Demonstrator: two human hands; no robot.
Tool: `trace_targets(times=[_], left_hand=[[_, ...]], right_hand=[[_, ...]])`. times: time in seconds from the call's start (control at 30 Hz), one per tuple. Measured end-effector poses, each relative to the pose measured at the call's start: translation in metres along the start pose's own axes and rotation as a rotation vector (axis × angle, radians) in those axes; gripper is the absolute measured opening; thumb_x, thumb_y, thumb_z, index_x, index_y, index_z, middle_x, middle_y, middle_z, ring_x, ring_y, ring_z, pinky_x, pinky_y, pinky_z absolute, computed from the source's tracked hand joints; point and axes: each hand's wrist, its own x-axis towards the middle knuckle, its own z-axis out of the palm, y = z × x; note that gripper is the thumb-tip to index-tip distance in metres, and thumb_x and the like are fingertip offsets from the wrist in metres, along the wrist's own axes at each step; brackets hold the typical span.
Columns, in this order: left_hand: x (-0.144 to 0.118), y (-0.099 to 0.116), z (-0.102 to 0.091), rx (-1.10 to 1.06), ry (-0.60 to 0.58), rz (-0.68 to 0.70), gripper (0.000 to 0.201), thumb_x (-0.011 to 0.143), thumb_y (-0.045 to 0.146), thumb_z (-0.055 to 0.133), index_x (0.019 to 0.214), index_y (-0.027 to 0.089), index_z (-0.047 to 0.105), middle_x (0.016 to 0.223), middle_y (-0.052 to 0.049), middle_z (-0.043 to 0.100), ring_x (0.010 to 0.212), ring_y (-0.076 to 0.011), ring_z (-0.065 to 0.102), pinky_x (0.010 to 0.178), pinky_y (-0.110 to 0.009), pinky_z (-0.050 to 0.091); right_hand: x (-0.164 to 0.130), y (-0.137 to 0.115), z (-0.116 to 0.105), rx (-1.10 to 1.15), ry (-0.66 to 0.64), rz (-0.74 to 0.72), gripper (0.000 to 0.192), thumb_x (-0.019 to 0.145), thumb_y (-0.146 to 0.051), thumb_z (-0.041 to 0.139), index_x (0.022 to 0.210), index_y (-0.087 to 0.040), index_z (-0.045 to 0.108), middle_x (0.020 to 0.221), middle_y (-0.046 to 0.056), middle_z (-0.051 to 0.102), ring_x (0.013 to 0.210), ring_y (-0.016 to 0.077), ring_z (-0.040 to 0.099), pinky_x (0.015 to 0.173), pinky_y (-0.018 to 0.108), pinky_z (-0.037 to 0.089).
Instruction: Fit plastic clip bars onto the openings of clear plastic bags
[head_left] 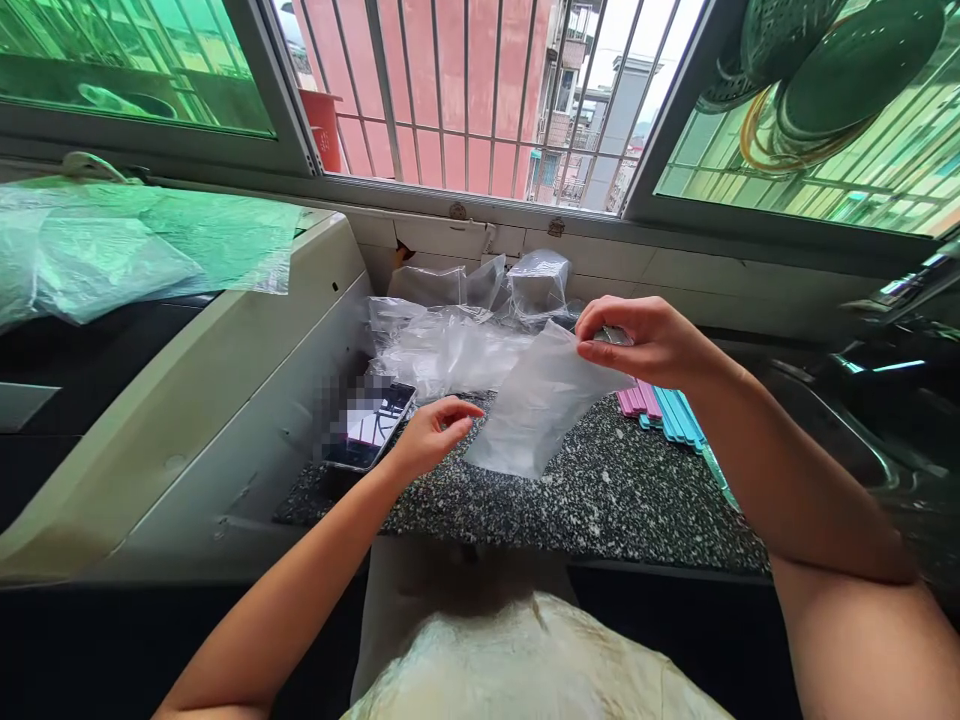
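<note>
My right hand (637,340) pinches the upper right part of a clear plastic bag (536,405) between thumb and fingers. The bag hangs tilted above the speckled dark countertop (600,490). My left hand (437,435) is beside the bag's left edge, thumb and index finger slightly apart, with nothing visible between them. Behind the held bag lies a loose pile of clear plastic bags (427,345). Pink strips (640,399) and blue strips (679,415) lie in bundles on the counter, below and beyond my right wrist; my forearm hides some of them.
A phone (375,425) lies left of my left hand, against a pale appliance side (247,440). Green plastic sheeting (150,240) covers that appliance's top. A barred window (465,100) is behind the counter. At right is a shiny sink (847,430).
</note>
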Motion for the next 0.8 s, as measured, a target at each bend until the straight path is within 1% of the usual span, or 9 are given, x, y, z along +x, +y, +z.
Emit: trace_targets(times=[0.07,0.1,0.2,0.3,0.4,0.5,0.57,0.67,0.8], left_hand=[[0.002,0.013,0.003,-0.104,-0.006,-0.040,0.025,0.073,0.036,0.060,0.086,0.017,0.069,0.071,-0.004,0.064,0.063,-0.0132,0.055,0.056,-0.024,0.043],[0.003,0.019,0.005,-0.114,-0.013,-0.049,0.026,0.070,0.036,0.065,0.086,0.017,0.069,0.064,-0.002,0.062,0.057,-0.0118,0.052,0.052,-0.023,0.042],[0.002,0.036,0.011,-0.128,-0.053,-0.039,0.017,0.069,0.032,0.066,0.069,0.015,0.067,0.060,-0.001,0.060,0.053,-0.0099,0.048,0.048,-0.022,0.039],[-0.009,0.046,0.013,-0.065,-0.098,-0.011,0.015,0.072,0.027,0.062,0.066,0.015,0.066,0.059,-0.002,0.058,0.053,-0.0098,0.048,0.049,-0.022,0.038],[-0.031,0.046,0.010,0.047,-0.117,0.027,0.016,0.075,0.025,0.060,0.064,0.016,0.066,0.057,-0.002,0.057,0.053,-0.0105,0.048,0.049,-0.022,0.036],[-0.059,0.039,0.011,0.102,-0.080,0.020,0.019,0.077,0.026,0.059,0.061,0.017,0.066,0.054,-0.001,0.055,0.052,-0.0104,0.046,0.048,-0.022,0.034],[-0.077,0.032,0.014,0.098,-0.051,-0.032,0.020,0.076,0.027,0.060,0.060,0.018,0.066,0.052,-0.001,0.055,0.051,-0.0105,0.046,0.047,-0.021,0.034],[-0.100,0.020,0.022,0.024,0.019,-0.173,0.020,0.075,0.030,0.060,0.060,0.018,0.067,0.052,-0.001,0.057,0.049,-0.0107,0.046,0.046,-0.021,0.034],[-0.124,0.006,0.034,-0.085,0.099,-0.388,0.020,0.071,0.034,0.063,0.061,0.017,0.068,0.055,-0.002,0.061,0.051,-0.0128,0.050,0.049,-0.022,0.039]], right_hand=[[0.001,-0.002,0.001,0.008,-0.004,0.011,0.024,0.072,-0.043,0.064,0.065,-0.020,0.059,0.070,0.002,0.058,0.070,0.0142,0.052,0.068,0.034,0.043],[0.001,-0.003,0.001,0.011,-0.004,0.015,0.025,0.071,-0.043,0.064,0.065,-0.020,0.059,0.070,0.002,0.058,0.070,0.0143,0.052,0.067,0.033,0.043],[0.002,-0.004,-0.001,0.010,-0.001,0.019,0.023,0.072,-0.042,0.065,0.066,-0.020,0.060,0.071,0.003,0.059,0.070,0.0142,0.052,0.066,0.033,0.043],[0.002,-0.001,0.001,0.019,-0.015,0.021,0.021,0.072,-0.039,0.064,0.066,-0.019,0.060,0.071,0.003,0.059,0.070,0.0135,0.052,0.067,0.032,0.043],[0.003,0.008,0.011,0.033,-0.101,0.044,0.019,0.073,-0.037,0.063,0.068,-0.019,0.061,0.070,0.001,0.060,0.068,0.0123,0.052,0.066,0.030,0.043],[0.005,0.018,0.033,0.024,-0.244,0.078,0.014,0.073,-0.031,0.061,0.069,-0.018,0.062,0.070,0.000,0.062,0.068,0.0113,0.053,0.066,0.028,0.042],[0.006,0.024,0.054,0.013,-0.337,0.107,0.009,0.074,-0.026,0.060,0.070,-0.018,0.062,0.070,0.000,0.062,0.068,0.0108,0.053,0.066,0.027,0.042],[0.009,0.033,0.089,-0.013,-0.496,0.150,0.007,0.074,-0.019,0.057,0.070,-0.017,0.062,0.069,0.000,0.062,0.066,0.0102,0.053,0.065,0.026,0.041],[0.011,0.043,0.132,-0.102,-0.600,0.180,0.007,0.074,-0.016,0.056,0.071,-0.016,0.063,0.071,0.001,0.063,0.066,0.0103,0.052,0.063,0.025,0.038]])
